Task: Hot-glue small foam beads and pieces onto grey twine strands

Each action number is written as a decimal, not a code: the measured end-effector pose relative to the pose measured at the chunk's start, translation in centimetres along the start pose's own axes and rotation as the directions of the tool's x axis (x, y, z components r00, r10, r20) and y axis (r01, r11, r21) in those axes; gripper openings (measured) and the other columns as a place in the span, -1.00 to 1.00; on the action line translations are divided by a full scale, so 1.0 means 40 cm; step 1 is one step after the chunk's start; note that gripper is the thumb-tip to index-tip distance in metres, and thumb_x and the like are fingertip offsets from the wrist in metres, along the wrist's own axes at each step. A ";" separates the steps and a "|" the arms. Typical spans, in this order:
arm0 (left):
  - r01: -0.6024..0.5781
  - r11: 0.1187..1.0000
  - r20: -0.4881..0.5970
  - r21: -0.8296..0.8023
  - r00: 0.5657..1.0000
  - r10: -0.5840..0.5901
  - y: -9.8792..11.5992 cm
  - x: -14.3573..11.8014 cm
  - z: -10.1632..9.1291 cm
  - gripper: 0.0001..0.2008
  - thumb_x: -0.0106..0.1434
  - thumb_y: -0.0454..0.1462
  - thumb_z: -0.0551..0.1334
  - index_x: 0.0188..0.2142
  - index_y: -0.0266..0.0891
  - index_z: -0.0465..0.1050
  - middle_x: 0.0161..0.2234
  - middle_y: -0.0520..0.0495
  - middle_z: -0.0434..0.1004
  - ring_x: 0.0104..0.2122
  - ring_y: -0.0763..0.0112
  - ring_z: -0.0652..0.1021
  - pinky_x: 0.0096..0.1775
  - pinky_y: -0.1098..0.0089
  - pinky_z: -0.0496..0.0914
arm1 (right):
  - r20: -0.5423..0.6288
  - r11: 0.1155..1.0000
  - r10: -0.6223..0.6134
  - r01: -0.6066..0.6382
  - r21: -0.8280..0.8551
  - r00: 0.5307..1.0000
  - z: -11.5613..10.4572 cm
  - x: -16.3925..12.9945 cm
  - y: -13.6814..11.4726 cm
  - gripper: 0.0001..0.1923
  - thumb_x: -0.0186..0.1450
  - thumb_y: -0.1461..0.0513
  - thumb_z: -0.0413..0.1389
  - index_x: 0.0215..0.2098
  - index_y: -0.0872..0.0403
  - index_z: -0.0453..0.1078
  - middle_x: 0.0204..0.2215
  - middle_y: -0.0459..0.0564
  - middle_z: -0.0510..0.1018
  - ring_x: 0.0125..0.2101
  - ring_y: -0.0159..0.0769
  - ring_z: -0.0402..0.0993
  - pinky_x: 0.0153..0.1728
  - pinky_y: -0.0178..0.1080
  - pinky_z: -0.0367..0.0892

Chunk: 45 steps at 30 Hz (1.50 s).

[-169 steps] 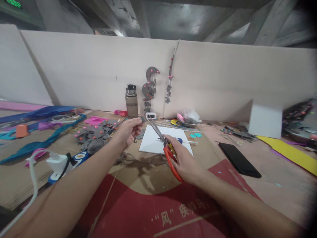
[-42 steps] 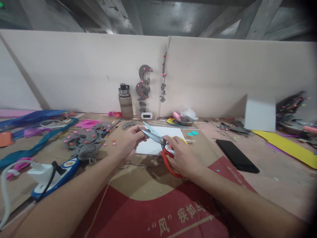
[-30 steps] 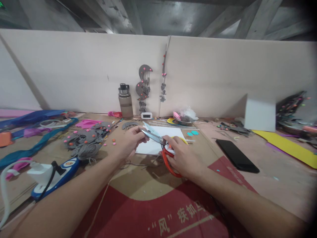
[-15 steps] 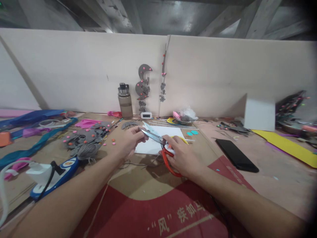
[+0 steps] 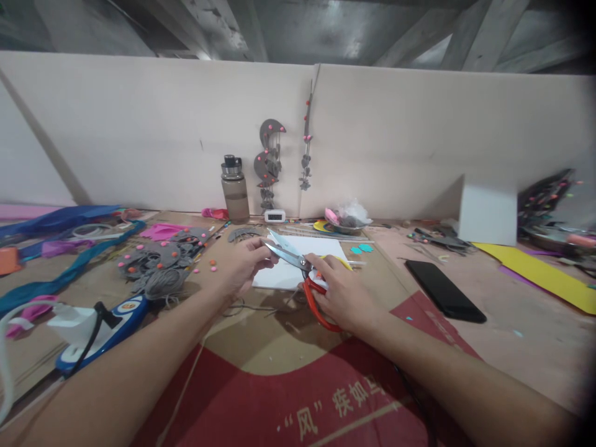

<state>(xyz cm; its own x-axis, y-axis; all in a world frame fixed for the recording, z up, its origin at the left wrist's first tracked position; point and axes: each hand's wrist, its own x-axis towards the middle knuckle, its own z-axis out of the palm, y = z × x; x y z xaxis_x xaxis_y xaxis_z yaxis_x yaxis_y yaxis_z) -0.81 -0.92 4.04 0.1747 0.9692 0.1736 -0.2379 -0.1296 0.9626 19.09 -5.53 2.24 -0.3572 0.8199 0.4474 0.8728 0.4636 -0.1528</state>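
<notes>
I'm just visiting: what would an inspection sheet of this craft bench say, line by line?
Surface: cardboard-covered table with a red printed patch.
Job's things: red-handled scissors, blades open at a small pale piece; white sheet beneath.
Clutter: grey felt cutouts, blue strips, bottle, black phone, yellow sheet.
Fingers: left hand pinches the piece; right hand grips the scissors.
Cables: white cord at left.
Surroundings: pale partition boards, grey ornaments hanging.
</notes>
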 end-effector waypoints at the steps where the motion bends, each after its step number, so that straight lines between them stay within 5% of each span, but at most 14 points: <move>1: 0.004 1.000 0.001 -0.006 1.000 -0.004 0.000 0.000 0.000 -0.90 -0.09 -0.35 0.27 -0.48 -0.31 0.45 -0.52 0.01 0.42 -0.51 0.54 0.39 -0.42 0.48 0.25 | 0.001 1.000 0.001 -0.001 0.004 1.000 0.000 0.000 0.000 -0.55 0.29 0.11 0.00 0.13 0.00 0.13 -0.19 0.08 0.39 -0.29 -0.25 0.33 -0.28 -0.25 0.23; 45: 0.023 0.999 0.027 -0.025 0.999 -0.022 -0.004 0.001 -0.005 -0.89 -0.08 -0.31 0.29 -0.50 -0.31 0.44 -0.53 0.03 0.39 -0.50 0.54 0.38 -0.41 0.48 0.26 | 0.029 0.999 -0.008 0.009 -0.044 1.000 0.007 -0.001 0.009 -0.52 0.29 0.15 -0.03 0.16 0.00 0.09 -0.15 0.11 0.40 -0.21 -0.20 0.36 -0.22 -0.24 0.24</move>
<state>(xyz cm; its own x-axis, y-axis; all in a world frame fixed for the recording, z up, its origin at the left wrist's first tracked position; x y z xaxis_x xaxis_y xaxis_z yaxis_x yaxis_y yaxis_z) -0.94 -0.84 3.84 0.2056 0.9659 0.1576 -0.2576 -0.1019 0.9609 19.32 -5.32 1.91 -0.3737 0.8255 0.4229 0.8832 0.4560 -0.1097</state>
